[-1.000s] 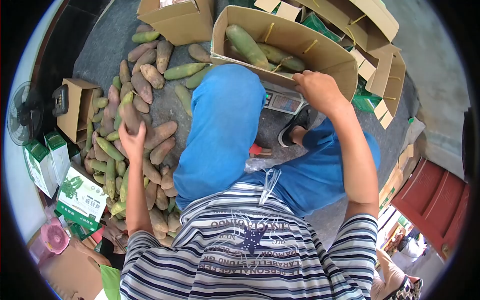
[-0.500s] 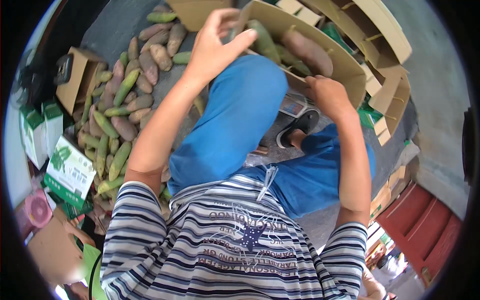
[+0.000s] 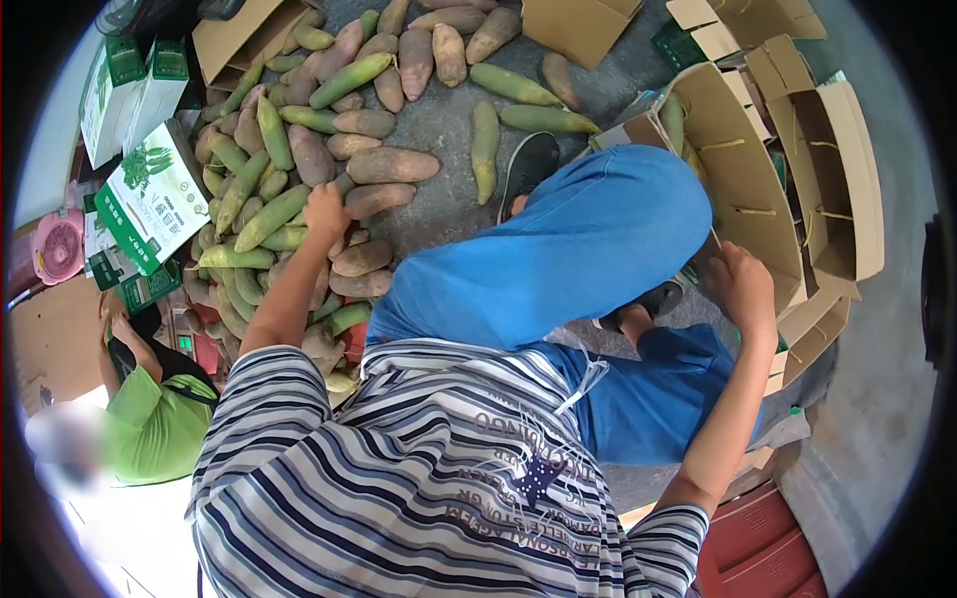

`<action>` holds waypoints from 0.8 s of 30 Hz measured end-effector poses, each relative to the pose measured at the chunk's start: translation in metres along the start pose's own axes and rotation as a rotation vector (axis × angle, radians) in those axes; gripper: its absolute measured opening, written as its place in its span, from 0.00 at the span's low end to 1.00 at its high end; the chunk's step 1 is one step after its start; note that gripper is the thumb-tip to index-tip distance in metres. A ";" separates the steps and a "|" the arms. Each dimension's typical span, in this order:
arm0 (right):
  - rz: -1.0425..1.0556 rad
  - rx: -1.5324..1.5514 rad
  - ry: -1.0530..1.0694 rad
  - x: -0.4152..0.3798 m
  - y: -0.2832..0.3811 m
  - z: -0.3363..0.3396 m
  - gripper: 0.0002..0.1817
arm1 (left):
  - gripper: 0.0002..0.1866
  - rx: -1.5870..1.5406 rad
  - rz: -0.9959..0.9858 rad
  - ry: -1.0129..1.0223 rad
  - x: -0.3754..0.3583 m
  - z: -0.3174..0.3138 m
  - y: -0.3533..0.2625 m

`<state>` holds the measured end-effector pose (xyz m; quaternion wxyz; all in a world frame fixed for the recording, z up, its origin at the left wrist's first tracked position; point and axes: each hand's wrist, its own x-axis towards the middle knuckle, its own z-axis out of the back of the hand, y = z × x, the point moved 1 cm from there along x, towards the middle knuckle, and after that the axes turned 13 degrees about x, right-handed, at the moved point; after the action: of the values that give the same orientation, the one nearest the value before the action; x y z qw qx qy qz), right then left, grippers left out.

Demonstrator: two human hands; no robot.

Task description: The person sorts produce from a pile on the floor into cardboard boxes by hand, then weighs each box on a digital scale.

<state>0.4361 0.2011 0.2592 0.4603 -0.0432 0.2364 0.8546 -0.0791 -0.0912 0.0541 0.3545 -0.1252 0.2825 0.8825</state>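
Observation:
My left hand is down on a heap of green and reddish-brown radishes. Its fingers curl at the end of a reddish-brown radish, though the fingertips are partly hidden. On the other side, my right hand grips the near edge of an open cardboard box tilted beside my knee. Green radishes show inside the box's far end; my knee covers much of the rest.
Loose green radishes lie on the grey floor near my shoe. More open cartons stand at right. Printed white-and-green boxes and a pink fan are at left, near a person in a green shirt.
My left hand has left the box and moved over to the radish heap. My right hand stays on the box's edge. The view has swung left, showing more of the heap.

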 end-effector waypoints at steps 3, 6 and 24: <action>-0.010 0.010 0.006 -0.001 0.003 0.002 0.10 | 0.34 -0.209 0.192 0.109 0.011 -0.044 0.035; -0.050 0.005 0.029 -0.001 0.007 0.004 0.11 | 0.43 -0.458 0.240 0.171 0.018 -0.065 0.044; -0.061 -0.041 0.044 -0.001 -0.007 -0.001 0.09 | 0.41 -0.486 0.232 -0.512 0.005 -0.032 -0.012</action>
<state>0.4421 0.2032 0.2556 0.4798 -0.0788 0.2274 0.8437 -0.0738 -0.1003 0.0217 0.2714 0.0519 -0.0207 0.9608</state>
